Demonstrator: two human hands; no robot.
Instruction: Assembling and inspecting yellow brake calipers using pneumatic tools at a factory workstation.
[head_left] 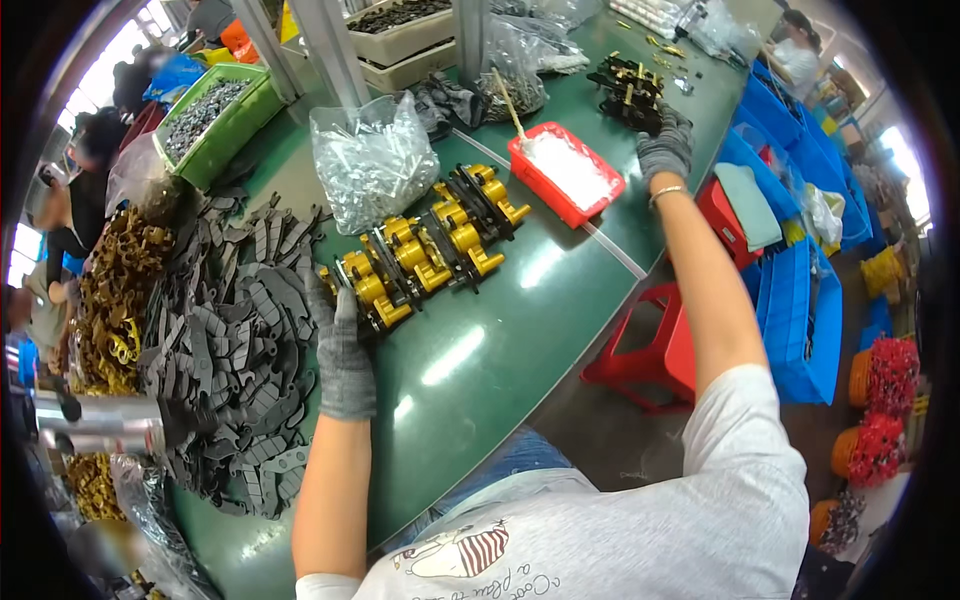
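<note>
A row of gold-and-black brake calipers (425,250) lies side by side on the green table. My left hand (345,365), in a grey knitted glove, is at the row's near left end, its thumb and fingers stretched out and apart against the last caliper. Far to the right, my gloved right hand (666,150) is closed at the near side of a second cluster of black-and-gold calipers (628,90); some of its fingers are hidden. Between the two groups sits a red tray (570,175) of white paste with a wooden-handled brush (508,103) in it.
Dark grey flat metal plates (240,350) are heaped at the left, beside brown-gold castings (120,290). A clear bag of silvery pins (375,165) stands behind the row. At the back left is a green crate (215,125). A red stool (645,345) and blue bins (800,310) stand right.
</note>
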